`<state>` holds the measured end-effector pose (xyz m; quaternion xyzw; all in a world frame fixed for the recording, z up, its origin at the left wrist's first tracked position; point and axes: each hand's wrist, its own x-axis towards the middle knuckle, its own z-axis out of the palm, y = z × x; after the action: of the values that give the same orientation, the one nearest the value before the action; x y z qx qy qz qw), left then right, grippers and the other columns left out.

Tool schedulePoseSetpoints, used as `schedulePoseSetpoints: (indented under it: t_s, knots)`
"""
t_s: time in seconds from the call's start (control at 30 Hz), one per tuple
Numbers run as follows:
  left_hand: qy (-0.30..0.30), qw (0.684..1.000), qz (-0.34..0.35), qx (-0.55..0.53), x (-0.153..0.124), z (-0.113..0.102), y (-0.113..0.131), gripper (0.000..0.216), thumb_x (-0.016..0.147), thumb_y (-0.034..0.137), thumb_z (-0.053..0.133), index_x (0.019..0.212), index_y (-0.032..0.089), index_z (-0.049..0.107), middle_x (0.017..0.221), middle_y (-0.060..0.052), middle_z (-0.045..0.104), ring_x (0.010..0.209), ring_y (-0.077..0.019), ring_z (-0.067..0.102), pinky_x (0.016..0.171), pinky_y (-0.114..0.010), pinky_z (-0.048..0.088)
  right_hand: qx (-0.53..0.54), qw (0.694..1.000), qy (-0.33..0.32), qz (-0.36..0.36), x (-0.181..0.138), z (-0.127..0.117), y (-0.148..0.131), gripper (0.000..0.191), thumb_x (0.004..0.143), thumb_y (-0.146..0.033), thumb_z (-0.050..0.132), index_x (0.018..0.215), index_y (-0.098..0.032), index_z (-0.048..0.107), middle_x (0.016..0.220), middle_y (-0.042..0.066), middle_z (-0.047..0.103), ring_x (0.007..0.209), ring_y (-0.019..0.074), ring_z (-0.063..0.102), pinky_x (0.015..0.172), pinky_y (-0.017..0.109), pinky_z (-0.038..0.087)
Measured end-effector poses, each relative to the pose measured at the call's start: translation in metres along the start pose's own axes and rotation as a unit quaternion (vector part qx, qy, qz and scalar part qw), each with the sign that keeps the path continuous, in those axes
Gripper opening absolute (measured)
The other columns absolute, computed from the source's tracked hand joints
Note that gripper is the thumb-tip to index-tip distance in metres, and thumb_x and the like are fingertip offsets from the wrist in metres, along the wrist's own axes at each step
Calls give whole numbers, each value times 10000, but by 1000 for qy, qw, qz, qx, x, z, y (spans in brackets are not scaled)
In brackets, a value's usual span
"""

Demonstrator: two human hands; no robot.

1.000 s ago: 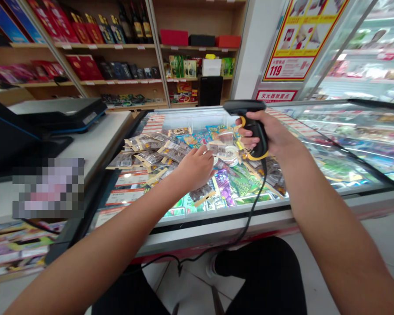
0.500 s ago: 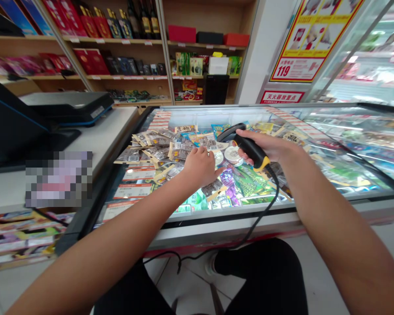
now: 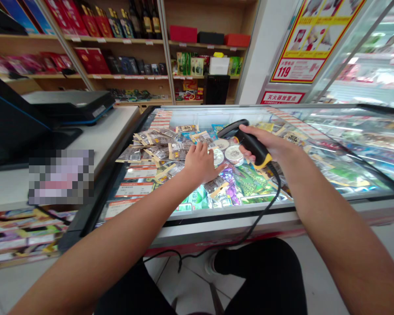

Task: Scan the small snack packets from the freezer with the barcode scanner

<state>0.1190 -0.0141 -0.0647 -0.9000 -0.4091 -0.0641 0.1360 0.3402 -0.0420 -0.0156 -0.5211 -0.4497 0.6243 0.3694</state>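
My right hand (image 3: 259, 142) is wrapped round the handle of a black and yellow barcode scanner (image 3: 252, 148), its head tilted to the left over the glass-topped chest. A black cable hangs from the handle's lower end. My left hand (image 3: 202, 165) lies palm down with fingers stretched and thumb apart. Just beyond its fingertips is a small clear snack packet (image 3: 202, 137) with a tan edge; whether they touch I cannot tell. More such packets (image 3: 157, 139) are heaped to the left. Round white lids (image 3: 233, 155) show between my hands, beside a green bag (image 3: 252, 179).
The chest (image 3: 230, 216) has a pale front rim with price labels (image 3: 134, 189) along its left side. A counter (image 3: 118, 127) on the left bears a scale (image 3: 75, 105). Shelves with boxes and bottles stand behind. The scanner cable (image 3: 213, 251) loops down past my knees.
My left fingers have spread a little, and the packet by their tips shows more fully and sits slightly farther left. The scanner in my right hand has hardly moved.
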Motion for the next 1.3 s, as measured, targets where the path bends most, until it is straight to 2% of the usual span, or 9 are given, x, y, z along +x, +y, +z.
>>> schedulePoseSetpoints:
  t_s: [0.23, 0.4, 0.5, 0.67, 0.77, 0.87, 0.97, 1.13, 1.3]
  knots:
    - [2, 999, -23, 47, 5, -7, -16, 662, 998, 599, 445, 1210, 44, 737, 1385, -228, 619, 1375, -397, 469, 1131, -458, 365, 142, 975, 50, -161, 3, -12, -8, 463, 846, -671, 704, 918, -236, 566, 566, -45, 478, 431, 109, 451, 390, 247, 397]
    - [55, 996, -41, 52, 5, -5, -32, 473, 984, 466, 551, 1177, 83, 752, 1369, -203, 629, 1403, -401, 453, 1231, -515, 219, 232, 951, 72, -192, 4, -26, -10, 464, 812, -638, 750, 885, -236, 530, 571, -70, 464, 446, 80, 422, 409, 223, 403]
    - [82, 995, -28, 40, 3, -11, -29, 385, 986, 360, 555, 1184, 88, 743, 1353, -211, 634, 1374, -416, 478, 1210, -563, 236, 240, 947, 79, -197, 4, -32, -11, 475, 802, -642, 759, 859, -240, 512, 560, -73, 461, 446, 84, 433, 407, 234, 401]
    - [43, 998, 43, -7, 7, -26, 9, 407, 1013, 390, 509, 1227, 103, 701, 1280, -193, 673, 1271, -400, 567, 1130, -588, 361, 233, 947, 67, -212, 3, -36, -13, 477, 805, -638, 778, 882, -245, 520, 537, -82, 443, 443, 96, 448, 402, 250, 389]
    - [-6, 989, 106, -100, 18, -27, 41, 480, 1023, 441, 496, 1406, 163, 579, 1394, -159, 631, 1256, -361, 591, 997, -513, 504, 237, 944, 47, -225, 2, -36, -13, 484, 796, -638, 793, 906, -246, 530, 541, -90, 441, 447, 94, 447, 410, 249, 381]
    - [3, 978, 145, -147, 34, -21, 67, 506, 1023, 408, 514, 1478, 188, 501, 1445, -142, 604, 1287, -343, 583, 978, -480, 529, 241, 937, 31, -252, 1, -36, -14, 473, 797, -632, 791, 928, -247, 551, 551, -94, 440, 456, 89, 447, 425, 244, 374]
    - [18, 978, 138, -155, 46, -16, 78, 452, 1022, 402, 529, 1406, 167, 556, 1309, -144, 682, 1220, -338, 634, 955, -470, 537, 227, 934, 21, -276, -1, -37, -14, 459, 795, -633, 783, 938, -251, 573, 559, -92, 434, 465, 88, 444, 438, 241, 355]
    - [1, 988, 91, -122, 51, -24, 60, 298, 1012, 297, 510, 1187, 134, 689, 1126, -162, 750, 1062, -326, 716, 923, -468, 533, 197, 938, 29, -285, -5, -38, -16, 453, 787, -662, 752, 940, -268, 591, 568, -86, 416, 478, 101, 440, 453, 250, 326]
    - [27, 974, -27, -222, 49, -34, 7, 287, 983, 257, 479, 977, 137, 740, 887, -126, 772, 868, -246, 729, 776, -327, 515, 214, 939, 7, -270, -8, -31, -18, 435, 810, -632, 739, 934, -258, 554, 570, -93, 396, 449, 95, 400, 446, 249, 351]
